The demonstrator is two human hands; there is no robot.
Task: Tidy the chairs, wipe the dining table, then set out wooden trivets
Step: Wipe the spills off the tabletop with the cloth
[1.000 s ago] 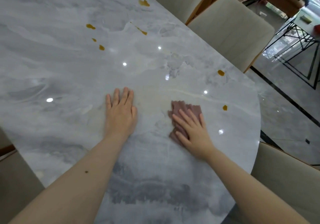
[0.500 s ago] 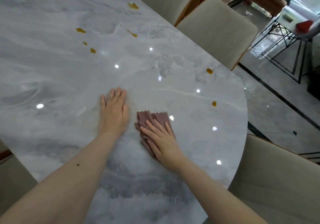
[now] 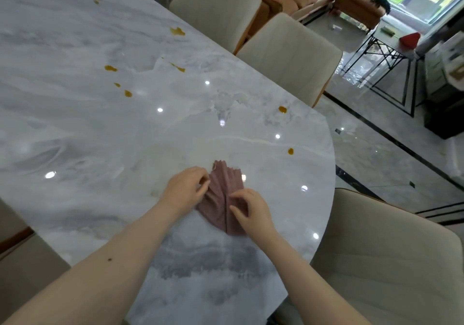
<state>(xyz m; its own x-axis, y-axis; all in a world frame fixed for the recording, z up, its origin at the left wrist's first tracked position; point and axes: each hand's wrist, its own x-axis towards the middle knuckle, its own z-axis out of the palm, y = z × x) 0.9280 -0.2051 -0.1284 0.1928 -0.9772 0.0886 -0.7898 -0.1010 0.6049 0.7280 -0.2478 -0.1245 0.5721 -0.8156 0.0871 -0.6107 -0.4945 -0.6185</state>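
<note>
We see left hand [image 3: 184,189] leave flat rest on grey marble bench [image 3: 75,129], now pinching mauve pleated cloth [image 3: 223,199] beside right hand [image 3: 251,210], also pinching. Cloth lies near bench end, being refolded; amber spills [image 3: 282,109] remain, wiping unfinished.

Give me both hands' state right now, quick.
Left hand: fingers curled, pinching the left edge of the cloth.
Right hand: fingers curled, pinching the cloth's right side.

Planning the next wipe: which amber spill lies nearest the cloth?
The amber spot near the table's rounded right edge, just beyond the cloth; every other spill lies farther up the table.
</note>
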